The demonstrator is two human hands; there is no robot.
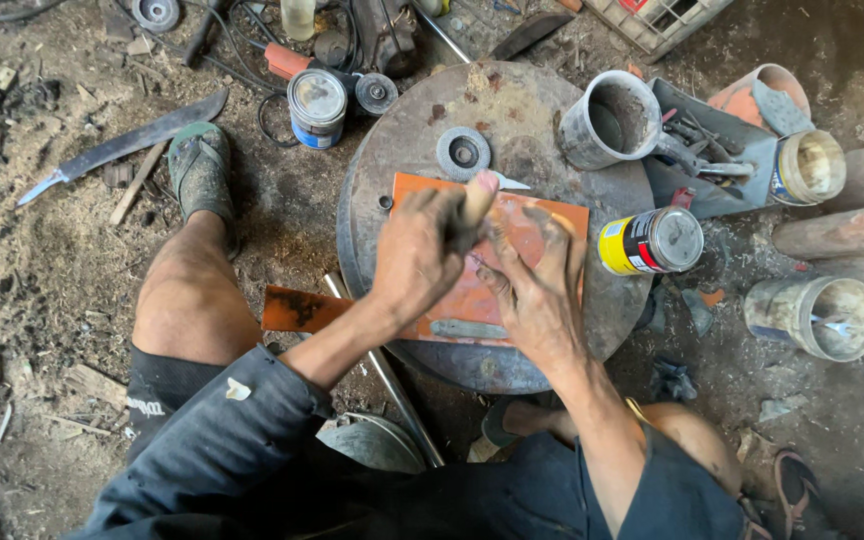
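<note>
A: What's at frame centre?
B: An orange, grimy sheet (512, 250) on the round metal block (512, 120). Left hand (422, 250) grips a wooden handle (479, 195); right hand (537, 290) presses flat, fingers spread.
A: Packages?
B: 1 yellow-black-red can (647, 241) (lying sideways) centre-right, 1 blue-white tin (317, 107) upper centre.

My left grip (417, 255) and right grip (537, 290) are smeared with dark grime. I wear a dark blue-grey sleeve (222, 440) rolled above the elbow, dark shorts (157, 400), and a dusty green sandal (200, 170).

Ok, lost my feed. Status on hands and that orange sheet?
Left hand gripping pale stick. Right hand flat on orange sheet. Grinding disc lies beyond.
</note>
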